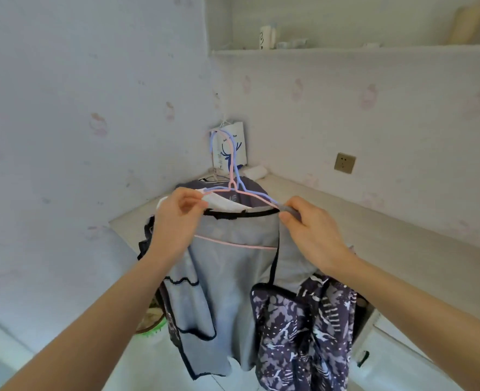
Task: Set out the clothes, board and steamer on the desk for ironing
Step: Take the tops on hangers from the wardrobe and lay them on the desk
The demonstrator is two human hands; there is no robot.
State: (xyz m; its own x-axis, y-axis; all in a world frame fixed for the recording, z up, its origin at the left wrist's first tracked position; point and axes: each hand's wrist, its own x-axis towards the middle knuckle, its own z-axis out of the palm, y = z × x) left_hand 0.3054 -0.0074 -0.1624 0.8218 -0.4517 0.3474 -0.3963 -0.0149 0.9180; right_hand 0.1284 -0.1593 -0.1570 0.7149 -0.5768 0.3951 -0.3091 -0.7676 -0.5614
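Note:
I hold up a grey garment (233, 277) with black trim, hung on pink and blue wire hangers (230, 170). My left hand (176, 218) pinches the garment's left shoulder at the hanger. At the right shoulder, my right hand (309, 230) grips the cloth and the hanger's end. A dark patterned garment (303, 334) hangs below on the right. More dark clothing (250, 190) lies behind on the white desk (374, 230). No board or steamer is in view.
A white paper bag (230, 148) with a deer print hangs in the wall corner. A wall socket (345, 162) sits above the desk. A shelf (346, 49) above holds small items. A green-rimmed basket (151, 323) stands low on the left.

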